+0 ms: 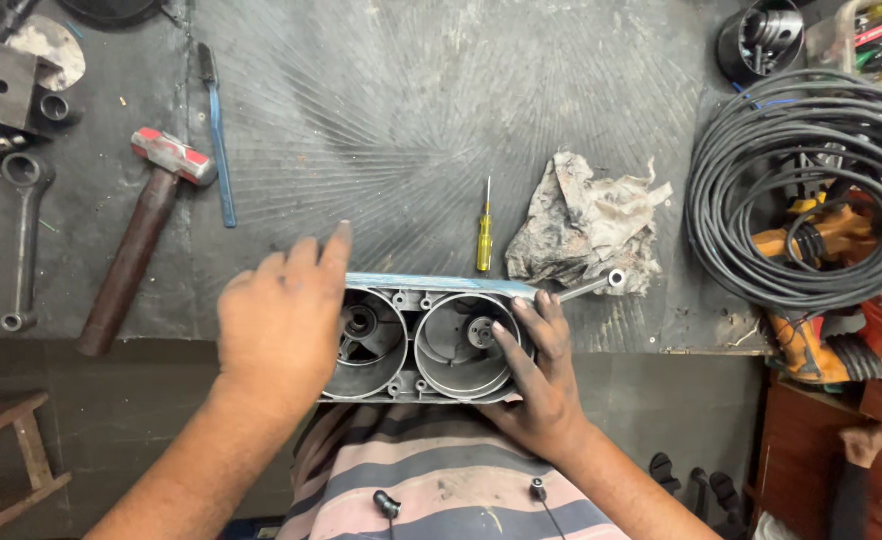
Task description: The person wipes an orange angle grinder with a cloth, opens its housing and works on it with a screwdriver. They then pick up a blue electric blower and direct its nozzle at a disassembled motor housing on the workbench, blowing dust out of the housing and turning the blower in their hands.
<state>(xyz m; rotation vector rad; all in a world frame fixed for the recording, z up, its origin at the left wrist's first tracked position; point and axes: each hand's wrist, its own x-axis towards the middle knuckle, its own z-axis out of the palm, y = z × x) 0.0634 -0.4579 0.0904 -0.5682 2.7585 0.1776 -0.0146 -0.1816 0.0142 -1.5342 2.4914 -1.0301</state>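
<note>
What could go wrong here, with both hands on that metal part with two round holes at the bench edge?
1. The grey metal twin-cylinder housing sits at the edge of the dark workbench, against the person's lap; if the left hand or right hand slips, it might drop.
2. The right hand's fingers reach into one bore, where an edge could nick them.
3. The small yellow-handled screwdriver and metal socket wrench lie close and could be knocked.

Grey twin-bore housing; yellow screwdriver; red-and-silver hammer; black cable coil; pink-grey striped shirt.
</note>
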